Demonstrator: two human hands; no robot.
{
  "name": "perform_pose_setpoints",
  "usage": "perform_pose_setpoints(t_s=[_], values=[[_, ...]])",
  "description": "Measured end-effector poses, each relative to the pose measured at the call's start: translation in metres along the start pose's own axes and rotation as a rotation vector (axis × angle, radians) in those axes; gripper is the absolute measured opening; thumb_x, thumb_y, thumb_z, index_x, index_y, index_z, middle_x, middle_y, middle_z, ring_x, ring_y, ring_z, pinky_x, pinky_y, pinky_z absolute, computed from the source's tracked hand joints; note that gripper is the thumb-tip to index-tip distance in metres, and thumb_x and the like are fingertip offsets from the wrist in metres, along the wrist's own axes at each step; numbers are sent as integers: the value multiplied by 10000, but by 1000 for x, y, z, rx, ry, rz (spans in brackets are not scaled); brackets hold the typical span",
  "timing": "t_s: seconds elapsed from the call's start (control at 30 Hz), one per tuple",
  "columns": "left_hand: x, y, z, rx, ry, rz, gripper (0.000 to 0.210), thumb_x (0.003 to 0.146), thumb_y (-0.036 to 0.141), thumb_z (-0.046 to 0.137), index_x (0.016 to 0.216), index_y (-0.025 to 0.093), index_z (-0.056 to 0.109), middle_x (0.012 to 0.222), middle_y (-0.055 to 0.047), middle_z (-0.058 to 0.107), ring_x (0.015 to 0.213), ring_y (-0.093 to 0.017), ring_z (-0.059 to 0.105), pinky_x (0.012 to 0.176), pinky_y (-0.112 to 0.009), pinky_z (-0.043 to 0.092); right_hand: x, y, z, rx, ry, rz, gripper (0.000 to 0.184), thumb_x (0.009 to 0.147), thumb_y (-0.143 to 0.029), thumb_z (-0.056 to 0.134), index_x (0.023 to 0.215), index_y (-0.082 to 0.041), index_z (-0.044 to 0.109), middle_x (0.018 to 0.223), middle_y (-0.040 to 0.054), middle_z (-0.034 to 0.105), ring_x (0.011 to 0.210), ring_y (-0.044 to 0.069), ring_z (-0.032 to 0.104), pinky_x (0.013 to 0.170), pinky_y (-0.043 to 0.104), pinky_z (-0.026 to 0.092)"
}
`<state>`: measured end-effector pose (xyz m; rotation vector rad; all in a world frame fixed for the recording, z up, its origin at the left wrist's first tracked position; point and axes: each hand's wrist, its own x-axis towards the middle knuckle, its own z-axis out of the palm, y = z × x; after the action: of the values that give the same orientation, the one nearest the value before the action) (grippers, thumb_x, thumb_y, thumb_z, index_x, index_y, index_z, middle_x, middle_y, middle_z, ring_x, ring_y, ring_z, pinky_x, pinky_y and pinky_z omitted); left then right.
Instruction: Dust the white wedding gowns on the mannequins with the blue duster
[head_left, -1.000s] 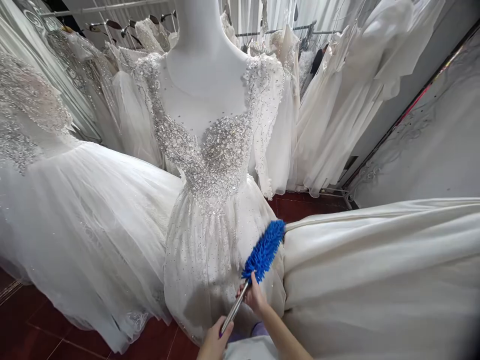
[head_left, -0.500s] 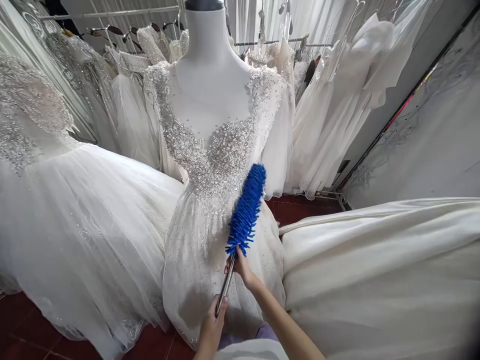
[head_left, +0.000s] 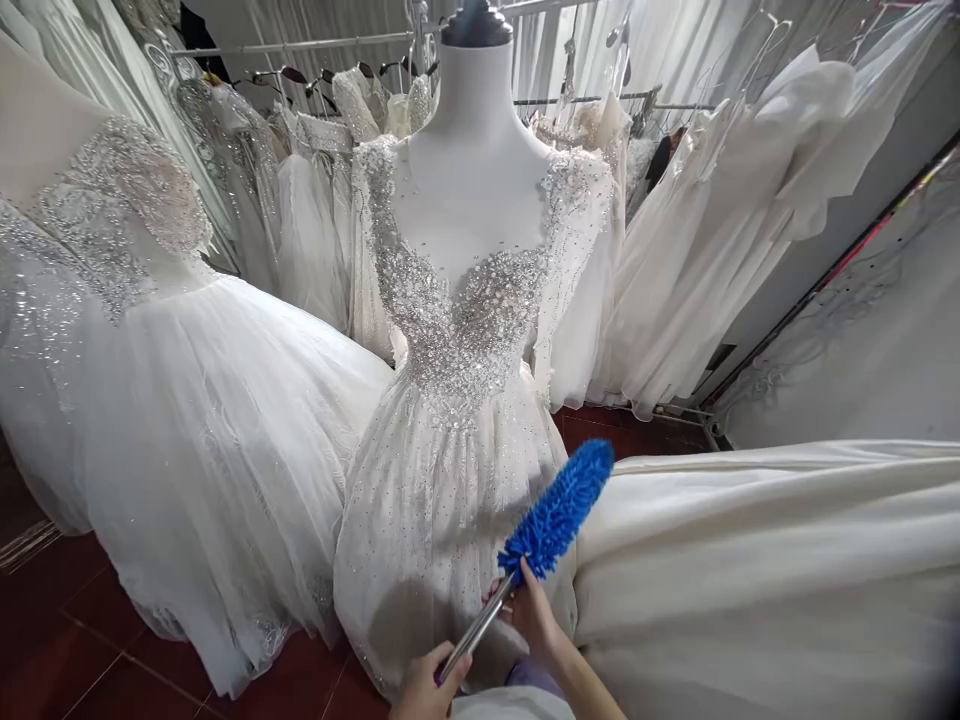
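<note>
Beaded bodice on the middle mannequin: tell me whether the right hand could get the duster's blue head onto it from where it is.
Probably yes. The right hand grips the duster just below its blue head, which lies low against the skirt, right of the beaded bodice. Nothing stands between them; the left hand holds the handle's end.

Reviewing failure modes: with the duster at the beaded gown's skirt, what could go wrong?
1. The blue duster head lies against the beaded gown; its fibres could snag sequins.
2. Both hands, left hand and right hand, grip low on the metal handle, so the tip may stray onto the satin gown beside it.
</note>
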<state>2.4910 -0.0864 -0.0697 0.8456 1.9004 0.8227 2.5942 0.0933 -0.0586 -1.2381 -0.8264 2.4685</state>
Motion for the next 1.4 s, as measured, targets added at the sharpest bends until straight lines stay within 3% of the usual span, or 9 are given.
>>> perform_pose_setpoints(t_s=[0.17,0.33,0.5,0.73,0.87,0.97,1.07,1.2,1.4], values=[[3,47,-11,-190,166,111,529,816,701,349,829,209,543,572,53,463,512,-119,451,546,-254,351,-15,-71,56,-216,-282,-267,635,719,-772,507,720,-157,661,706,65,680,709,231,668,814,402,479],[14,48,-17,-245,166,26,551,825,696,334,968,208,546,566,76,383,483,-115,399,502,-256,302,9,-69,79,-329,-246,-299,668,777,-769,392,648,-154,618,631,46,623,605,201,634,756,399,485],[9,18,-16,-42,73,-58,503,858,656,304,944,226,550,566,68,392,550,-143,460,565,-271,311,36,-19,44,-121,-88,-146,599,801,-724,408,633,-173,568,630,27,608,606,195,648,706,353,500],[6,-28,17,16,-121,-103,413,874,557,370,873,203,583,630,28,546,614,-143,537,604,-254,376,31,46,-26,64,166,211,479,899,-562,389,632,-203,560,647,67,644,636,216,678,634,316,493],[14,-28,32,121,-114,-116,337,827,488,483,754,187,616,676,-30,639,643,-169,564,592,-268,333,19,68,-50,122,325,238,508,949,-470,271,604,-219,547,572,62,615,574,215,659,588,322,492],[12,-13,30,151,-108,-24,353,824,530,485,777,207,621,705,-21,667,661,-168,573,595,-265,316,11,57,-58,160,372,150,529,936,-517,262,607,-211,540,556,29,603,566,196,652,617,310,499],[5,6,20,106,-57,105,394,863,559,413,848,219,612,736,-4,671,685,-158,581,636,-257,364,3,23,-47,122,283,-13,520,854,-625,397,628,-192,573,607,32,640,613,202,665,687,326,505],[0,19,10,10,76,156,495,894,587,317,1064,202,577,864,-47,701,800,-190,631,741,-288,422,3,-20,-3,-100,16,-208,622,684,-767,536,654,-153,627,641,69,659,649,229,663,757,381,495],[4,-2,2,25,50,-43,683,880,645,209,1238,153,521,622,-27,638,620,-223,628,632,-309,434,31,-7,42,-286,-77,-178,693,759,-782,387,635,-139,613,575,40,614,590,197,638,696,354,494]])
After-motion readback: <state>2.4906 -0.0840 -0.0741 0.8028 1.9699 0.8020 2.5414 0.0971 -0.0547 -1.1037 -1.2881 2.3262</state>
